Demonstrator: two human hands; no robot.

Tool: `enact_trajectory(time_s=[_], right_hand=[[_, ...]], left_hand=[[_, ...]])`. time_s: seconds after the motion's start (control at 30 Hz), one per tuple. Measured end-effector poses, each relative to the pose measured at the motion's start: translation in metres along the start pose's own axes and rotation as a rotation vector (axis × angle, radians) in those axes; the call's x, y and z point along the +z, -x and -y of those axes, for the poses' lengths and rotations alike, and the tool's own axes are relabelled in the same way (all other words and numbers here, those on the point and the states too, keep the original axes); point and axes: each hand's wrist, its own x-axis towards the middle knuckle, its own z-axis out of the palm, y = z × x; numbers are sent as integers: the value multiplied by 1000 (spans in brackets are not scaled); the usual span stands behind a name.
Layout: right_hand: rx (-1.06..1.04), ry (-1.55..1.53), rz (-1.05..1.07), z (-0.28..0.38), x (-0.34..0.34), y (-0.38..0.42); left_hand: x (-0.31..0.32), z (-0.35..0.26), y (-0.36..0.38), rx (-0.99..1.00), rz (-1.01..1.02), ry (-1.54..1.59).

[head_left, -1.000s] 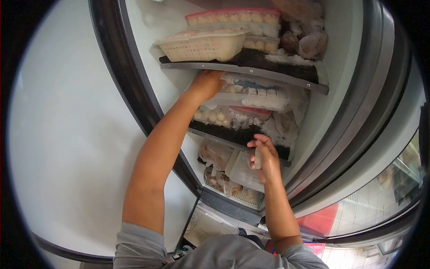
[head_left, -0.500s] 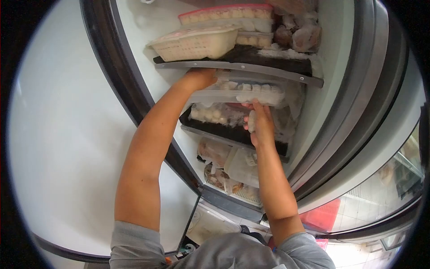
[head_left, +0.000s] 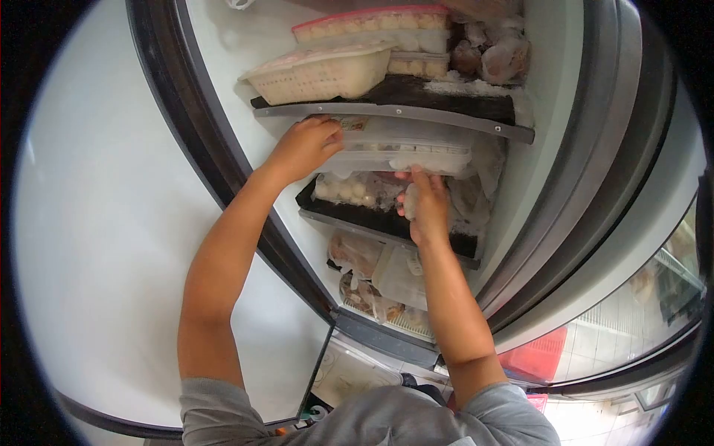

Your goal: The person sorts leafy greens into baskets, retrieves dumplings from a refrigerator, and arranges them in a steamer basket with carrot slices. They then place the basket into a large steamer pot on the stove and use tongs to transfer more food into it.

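In the middle of the open freezer, a long clear plastic box (head_left: 364, 160) holds white pieces under a see-through lid (head_left: 424, 132). My left hand (head_left: 306, 146) is at its left end, fingers bent and closed on the lid's edge. My right hand (head_left: 428, 207) is below the front right of the box, fingertips up against its underside. Against that palm sits a small whitish piece (head_left: 410, 201), held in the curled fingers; its kind is unclear. Below the box lies a bag of round white balls (head_left: 346, 189).
The shelf above carries a cream basket (head_left: 320, 80), a red-lidded box (head_left: 368, 24) and frosted bags (head_left: 506, 59). Its grey front edge (head_left: 398, 113) runs just over my left hand. More bags and a container (head_left: 400, 275) lie below. The freezer door (head_left: 126, 223) stands open at left.
My left hand has come forward and left out of the shelf, and the lid now covers the white pieces in the box. My right hand has stayed almost in place.
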Motion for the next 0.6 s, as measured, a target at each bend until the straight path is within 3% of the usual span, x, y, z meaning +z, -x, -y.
enact_trajectory(time_s=[0.13, 0.37, 0.47, 0.57, 0.6], right_hand=[[0, 9, -6, -5, 2, -3], [-37, 40, 16, -7, -2, -6], [-59, 48, 17, -6, -1, -12], [-36, 47, 0, -9, -4, -30], [37, 0, 18, -9, -6, -35]], left_hand=[[8, 1, 16, 139, -254, 44], [30, -1, 28, 131, -262, 56], [49, -7, 27, 212, -404, -146], [58, 1, 7, 67, -322, -246], [66, 8, -3, 71, -402, -256]])
